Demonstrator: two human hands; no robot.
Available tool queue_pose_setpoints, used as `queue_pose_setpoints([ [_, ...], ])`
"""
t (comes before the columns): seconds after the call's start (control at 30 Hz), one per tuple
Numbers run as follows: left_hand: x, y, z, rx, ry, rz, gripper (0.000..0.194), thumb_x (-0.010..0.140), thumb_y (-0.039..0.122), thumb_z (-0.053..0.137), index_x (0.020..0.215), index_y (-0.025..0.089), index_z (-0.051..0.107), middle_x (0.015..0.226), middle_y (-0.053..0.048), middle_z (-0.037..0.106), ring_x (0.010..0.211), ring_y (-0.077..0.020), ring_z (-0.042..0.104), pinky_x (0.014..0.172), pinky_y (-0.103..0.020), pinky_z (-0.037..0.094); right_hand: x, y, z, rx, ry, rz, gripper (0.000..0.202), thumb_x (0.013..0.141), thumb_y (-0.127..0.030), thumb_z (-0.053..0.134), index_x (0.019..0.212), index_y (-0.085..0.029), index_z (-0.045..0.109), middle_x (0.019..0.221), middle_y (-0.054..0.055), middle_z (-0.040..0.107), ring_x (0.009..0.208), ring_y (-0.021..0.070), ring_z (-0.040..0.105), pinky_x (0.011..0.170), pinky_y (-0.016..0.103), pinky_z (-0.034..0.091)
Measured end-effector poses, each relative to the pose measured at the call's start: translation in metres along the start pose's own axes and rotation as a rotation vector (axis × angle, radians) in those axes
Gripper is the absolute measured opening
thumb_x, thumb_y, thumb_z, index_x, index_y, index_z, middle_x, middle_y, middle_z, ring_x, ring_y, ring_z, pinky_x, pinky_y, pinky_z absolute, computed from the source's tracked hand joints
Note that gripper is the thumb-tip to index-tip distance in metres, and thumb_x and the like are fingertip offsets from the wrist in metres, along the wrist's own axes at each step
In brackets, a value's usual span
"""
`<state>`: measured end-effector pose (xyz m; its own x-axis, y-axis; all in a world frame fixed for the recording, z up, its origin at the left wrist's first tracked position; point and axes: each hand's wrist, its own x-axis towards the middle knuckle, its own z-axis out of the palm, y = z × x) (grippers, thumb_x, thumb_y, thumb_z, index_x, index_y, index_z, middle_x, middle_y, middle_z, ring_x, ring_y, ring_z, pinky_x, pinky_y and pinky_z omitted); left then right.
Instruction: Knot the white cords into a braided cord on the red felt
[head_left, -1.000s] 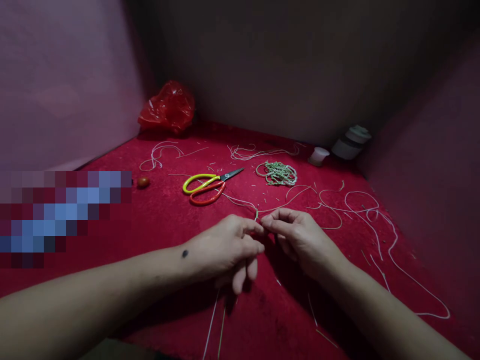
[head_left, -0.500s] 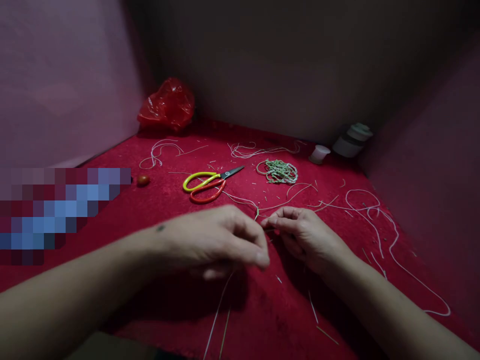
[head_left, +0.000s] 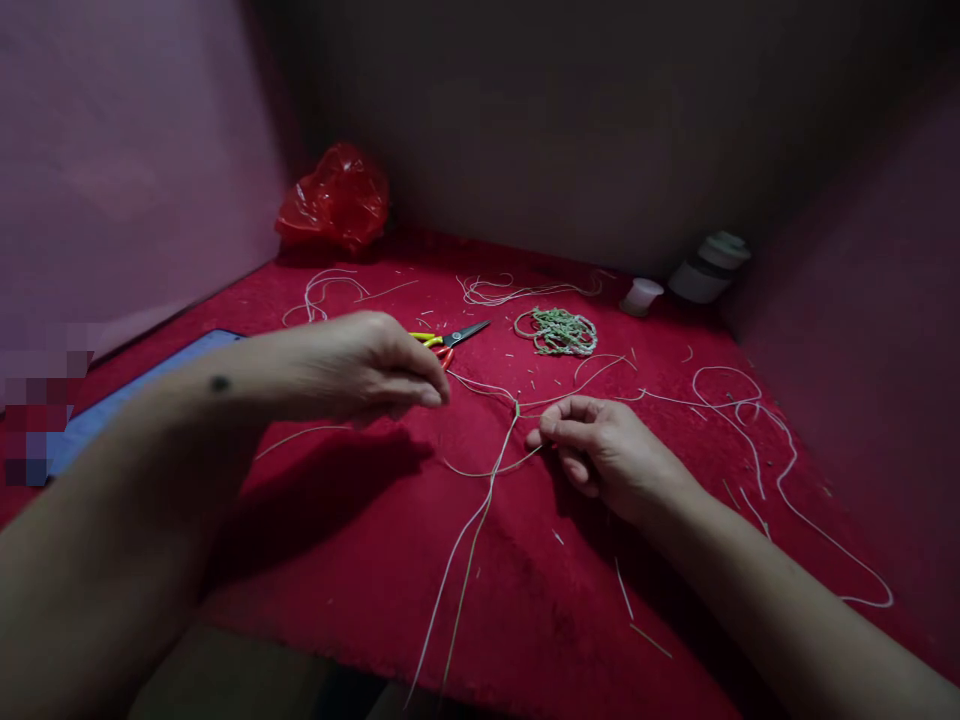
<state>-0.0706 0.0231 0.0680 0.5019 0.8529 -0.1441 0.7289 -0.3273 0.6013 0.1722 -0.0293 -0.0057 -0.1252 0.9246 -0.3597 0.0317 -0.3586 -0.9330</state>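
My right hand (head_left: 600,440) pinches a thin tan cord (head_left: 510,468) between thumb and fingertips, just right of a small green knot (head_left: 517,409). From that knot, pale cords (head_left: 466,525) run down toward the table's near edge, and others stretch left and right. My left hand (head_left: 390,370) hovers further left with its fingers closed. A length of cord (head_left: 300,433) trails out from under it; the grip point itself is hidden. Behind that hand lie scissors (head_left: 461,336) with yellow and red handles, partly covered by it.
A bundle of green braided cord (head_left: 559,332) lies beyond the knot. Further back are a red plastic bag (head_left: 337,200), a white spool (head_left: 641,297) and a lidded jar (head_left: 709,268). Loose cords (head_left: 787,470) and clippings litter the red cloth (head_left: 360,600). A blue flat object (head_left: 142,385) lies left.
My left hand has moved left and up from beside the knot, now covering the scissor handles. A cord now trails from under it. My right hand stays nearly in place.
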Motion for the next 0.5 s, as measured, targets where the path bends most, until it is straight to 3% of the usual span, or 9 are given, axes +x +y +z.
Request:
queue_pose_setpoints([
  [0.03, 0.006, 0.001, 0.009, 0.016, -0.144, 0.025, 0.019, 0.076, 0.029, 0.054, 0.080, 0.015, 0.065, 0.053, 0.004, 0.051, 0.042, -0.0046, 0.043, 0.044, -0.017, 0.034, 0.000, 0.000, 0.000, 0.023, -0.001, -0.010, 0.007, 0.069, -0.019, 0.057, 0.069, -0.016, 0.051, 0.059, 0.001, 0.062, 0.028, 0.0022, 0.032, 0.026, 0.015, 0.020],
  [0.1, 0.014, 0.005, 0.025, 0.060, -0.189, 0.075, 0.013, 0.077, 0.027, 0.052, 0.073, 0.016, 0.060, 0.056, 0.003, 0.052, 0.044, -0.0055, 0.044, 0.043, -0.018, 0.032, 0.001, 0.000, 0.001, 0.061, 0.000, -0.033, 0.012, 0.068, -0.018, 0.057, 0.077, -0.017, 0.049, 0.065, 0.001, 0.065, 0.029, 0.0031, 0.034, 0.026, 0.015, 0.021],
  [0.2, 0.021, 0.009, 0.041, 0.043, -0.121, 0.049, 0.015, 0.077, 0.025, 0.049, 0.064, 0.017, 0.051, 0.051, 0.004, 0.048, 0.042, -0.0062, 0.043, 0.041, -0.018, 0.030, 0.000, -0.002, 0.001, 0.054, -0.008, -0.095, 0.018, 0.069, -0.019, 0.055, 0.086, -0.019, 0.048, 0.061, -0.002, 0.063, 0.028, 0.0041, 0.033, 0.026, 0.016, 0.021],
  [0.33, 0.029, 0.005, 0.057, 0.014, -0.056, 0.087, 0.015, 0.079, 0.025, 0.049, 0.069, 0.016, 0.055, 0.056, 0.003, 0.054, 0.043, -0.0063, 0.045, 0.045, -0.019, 0.032, -0.001, -0.003, 0.002, -0.190, 0.035, -0.177, 0.015, 0.068, -0.010, 0.046, 0.076, -0.016, 0.058, 0.056, -0.004, 0.058, 0.031, 0.0033, 0.032, 0.031, 0.017, 0.023],
  [0.43, 0.036, -0.002, 0.070, 0.172, 0.094, 0.230, 0.012, 0.078, 0.022, 0.054, 0.073, 0.015, 0.061, 0.064, 0.000, 0.057, 0.058, -0.0090, 0.050, 0.057, -0.021, 0.037, -0.001, 0.001, 0.003, -0.492, 0.101, -0.337, 0.024, 0.066, -0.004, 0.045, 0.071, -0.015, 0.065, 0.061, 0.000, 0.061, 0.048, 0.0071, 0.049, 0.049, 0.020, 0.039],
  [0.5, 0.038, -0.006, 0.077, 0.271, 0.168, 0.311, 0.012, 0.078, 0.021, 0.054, 0.074, 0.014, 0.064, 0.070, -0.002, 0.057, 0.065, -0.0106, 0.050, 0.063, -0.023, 0.038, 0.001, 0.005, 0.005, -0.686, 0.141, -0.489, 0.027, 0.066, -0.003, 0.046, 0.074, -0.015, 0.069, 0.071, 0.003, 0.063, 0.064, 0.0113, 0.055, 0.064, 0.024, 0.043],
])
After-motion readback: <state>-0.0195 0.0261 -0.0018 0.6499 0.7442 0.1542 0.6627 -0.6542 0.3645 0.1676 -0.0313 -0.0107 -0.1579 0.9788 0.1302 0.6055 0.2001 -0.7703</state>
